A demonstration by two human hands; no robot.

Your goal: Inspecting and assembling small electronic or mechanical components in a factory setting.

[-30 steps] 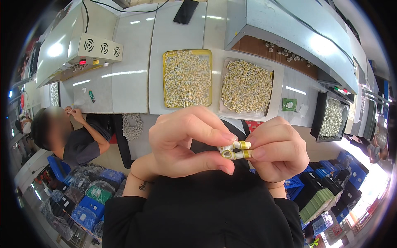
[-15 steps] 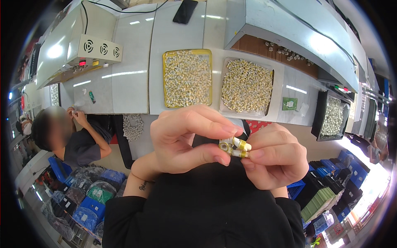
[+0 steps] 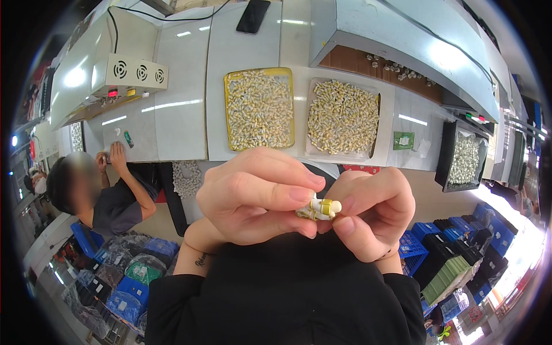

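In front of my chest, my left hand (image 3: 259,195) pinches a small bunch of white-and-gold cylindrical pieces (image 3: 322,208) between thumb and fingers. One piece points right, with its rounded white end and gold band showing. My right hand (image 3: 371,213) is closed beside the bunch, its thumb and forefinger at the lower right end. Whether it grips a piece there is hidden by the fingers. Beyond my hands on the bench, a yellow tray (image 3: 226,109) and a pale tray (image 3: 376,150) are filled with similar small pieces.
A dark phone (image 3: 253,16) lies at the bench's far side. A metal box machine (image 3: 397,34) overhangs the right; another with round vents (image 3: 138,70) stands left. A co-worker (image 3: 109,198) sits at left. Plastic crates (image 3: 454,267) stand behind on both sides.
The bunch has turned, so the open round end that faced me no longer shows. My right hand has shifted slightly left, closer to my left. The co-worker's hands have moved a little.
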